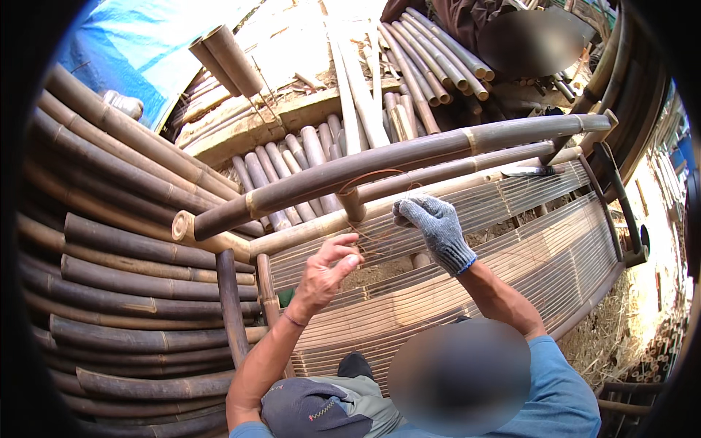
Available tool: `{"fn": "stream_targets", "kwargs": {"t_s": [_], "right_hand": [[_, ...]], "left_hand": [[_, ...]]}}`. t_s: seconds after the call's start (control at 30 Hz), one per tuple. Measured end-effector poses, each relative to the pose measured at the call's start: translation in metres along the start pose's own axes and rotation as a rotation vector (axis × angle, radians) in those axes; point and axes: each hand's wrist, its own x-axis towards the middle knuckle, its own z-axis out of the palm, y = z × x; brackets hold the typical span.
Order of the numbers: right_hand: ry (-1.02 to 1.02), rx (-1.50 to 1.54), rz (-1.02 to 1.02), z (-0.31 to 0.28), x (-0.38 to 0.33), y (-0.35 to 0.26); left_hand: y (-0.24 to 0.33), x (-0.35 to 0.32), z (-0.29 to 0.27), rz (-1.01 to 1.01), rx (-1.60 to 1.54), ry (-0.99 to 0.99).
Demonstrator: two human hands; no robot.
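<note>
A bamboo bench has a dark bamboo rail (423, 157) across its far side and a seat of thin bamboo slats (409, 303). A short bamboo post (353, 204) stands under the rail. Around this joint loops a thin brown strand (372, 172), its ends trailing down toward both hands. My left hand (330, 270), bare, hovers left of the post, thumb and fingers apart. Right of the post is my right hand (432, 226), in a grey knit glove with a blue cuff. Its fingers are closed in a pinch on the strand, mostly hidden by the glove.
A knife (533, 171) lies on the bench's far right edge. Dark bamboo poles (146, 288) are stacked at the left. Cut bamboo lengths (438, 58) lie beyond the bench, with a blue tarp (139, 51) at the far left. Straw (606, 328) covers ground at the right.
</note>
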Motion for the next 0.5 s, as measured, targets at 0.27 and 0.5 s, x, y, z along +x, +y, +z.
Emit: {"fn": "stream_targets", "kwargs": {"t_s": [0.27,0.5], "right_hand": [[0.208,0.271,-0.054,-0.034,-0.009,-0.035],[0.316,0.577,-0.153,-0.101,-0.004,-0.07]], "left_hand": [[0.007,0.054,0.055,-0.015,0.048,-0.249],[0.023,0.056,0.065,-0.026,0.124,-0.247]]}}
